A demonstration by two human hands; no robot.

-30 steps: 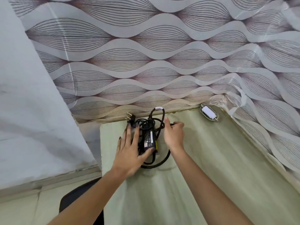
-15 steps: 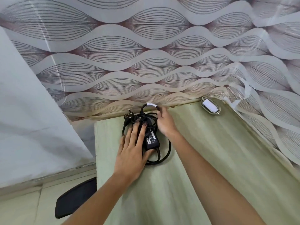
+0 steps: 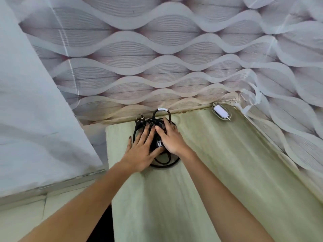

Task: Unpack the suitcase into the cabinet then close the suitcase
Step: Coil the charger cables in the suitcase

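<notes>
A black power adapter (image 3: 158,143) with its coiled black cable (image 3: 164,165) lies on the pale green cabinet surface (image 3: 201,180), close to the back wall. Its plug (image 3: 139,119) sticks out at the back left, and a cable loop with a white tag (image 3: 162,109) stands up behind it. My left hand (image 3: 140,152) lies over the adapter's left side, thumb curled under its near end. My right hand (image 3: 172,139) presses flat on the coil from the right, its fingers touching the left hand's. The suitcase is not in view.
A small white charger (image 3: 220,111) with a wound cable lies in the far right corner of the surface. Wave-patterned wallpaper (image 3: 157,58) covers the back and right walls. A pale panel (image 3: 35,119) stands at the left. A dark object (image 3: 103,224) sits below the surface's left edge.
My right hand has left the cable loop at the back and come down flat on the coil beside my left hand. The adapter has stayed in place.
</notes>
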